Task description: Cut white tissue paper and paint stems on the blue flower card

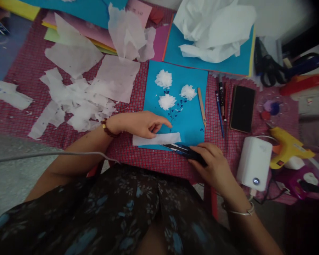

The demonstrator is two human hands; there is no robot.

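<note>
A blue paper sheet (186, 120) lies in front of me, with three white paper flowers (167, 101) and small dark blue marks forming stems. My left hand (143, 124) hovers over or rests on its lower part. The index finger stretches to the right, the other fingers curl loosely, and I see nothing gripped. Just below, a white paper strip (159, 139) lies across the sheet's near edge, close to the thumb. My right hand (212, 163) is closed around a long black tool (184, 151) with a bright strip; its kind is unclear. Its far end reaches the paper strip.
Torn white paper (79, 99) covers the left side. Crumpled paper (215, 28) lies at the back. A wooden tool (201, 106) is on the sheet; brushes (219, 109), a dark phone-like slab (242, 108), a white power bank (255, 163) and yellow glue gun (288, 148) are right.
</note>
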